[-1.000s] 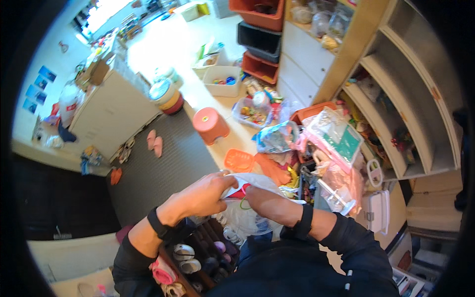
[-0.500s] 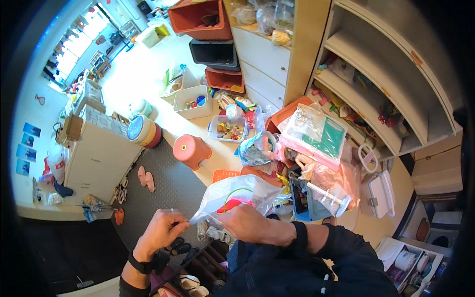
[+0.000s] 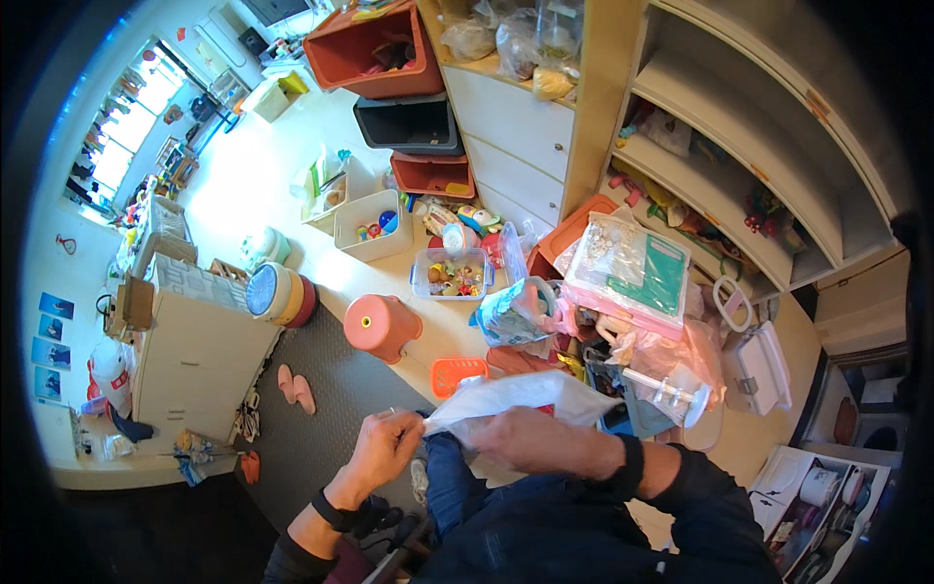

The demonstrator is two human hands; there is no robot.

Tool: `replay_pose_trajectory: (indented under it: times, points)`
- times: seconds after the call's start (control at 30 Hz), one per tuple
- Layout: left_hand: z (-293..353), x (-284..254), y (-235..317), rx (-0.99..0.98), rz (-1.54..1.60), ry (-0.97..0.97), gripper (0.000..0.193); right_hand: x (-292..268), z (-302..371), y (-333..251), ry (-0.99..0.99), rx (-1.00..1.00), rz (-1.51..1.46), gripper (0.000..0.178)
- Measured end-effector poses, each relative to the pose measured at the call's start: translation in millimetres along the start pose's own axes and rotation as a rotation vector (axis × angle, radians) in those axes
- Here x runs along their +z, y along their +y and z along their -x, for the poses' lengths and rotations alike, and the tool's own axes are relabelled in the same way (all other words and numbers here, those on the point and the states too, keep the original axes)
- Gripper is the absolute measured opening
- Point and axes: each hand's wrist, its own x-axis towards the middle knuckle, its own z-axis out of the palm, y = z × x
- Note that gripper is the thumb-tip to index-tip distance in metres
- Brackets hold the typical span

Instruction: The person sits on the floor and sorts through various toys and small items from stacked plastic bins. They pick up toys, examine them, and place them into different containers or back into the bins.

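Note:
A translucent white plastic bag [image 3: 516, 394] is stretched across in front of my body, with a little red showing inside. My left hand [image 3: 382, 446] is closed, pinching the bag's left corner between thumb and fingers. My right hand [image 3: 545, 440] lies along the bag's near edge, its fingers curled against the plastic and slightly blurred. What else the bag holds is hidden. Just beyond it stands a small orange basket [image 3: 457, 374]. A pink stool [image 3: 381, 327] is farther off to the left.
Ahead, a clear tub of small toys [image 3: 450, 274] and a white bin [image 3: 374, 226] stand on the floor. A pile with a pink-edged case [image 3: 628, 273] is at right, before shelves [image 3: 739, 117]. Stacked orange and black bins [image 3: 409, 127] rise behind. Pink slippers [image 3: 296, 387] lie left.
Both hands and the bag have moved right. The bag now lies flatter and wider, and its green strip no longer shows. The view has shifted slightly.

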Motion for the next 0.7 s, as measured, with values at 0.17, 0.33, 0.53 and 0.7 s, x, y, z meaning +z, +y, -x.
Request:
replay_pose_trajectory:
  times: [0.17,0.33,0.53,0.7]
  points:
    - [-19,-50,-62,0.341,-0.028,0.059,0.004,5,-67,-23,0.393,0.151,0.252,0.012]
    - [-27,-123,-136,0.547,-0.018,0.004,0.011,35,-214,-40,0.309,-0.025,0.305,0.015]
    - [-16,-232,-213,0.582,0.055,-0.031,0.009,55,-333,-59,0.246,-0.023,0.201,0.014]
    - [-4,-309,-254,0.572,0.001,-0.070,0.011,65,-392,-46,0.274,-0.083,0.248,0.014]
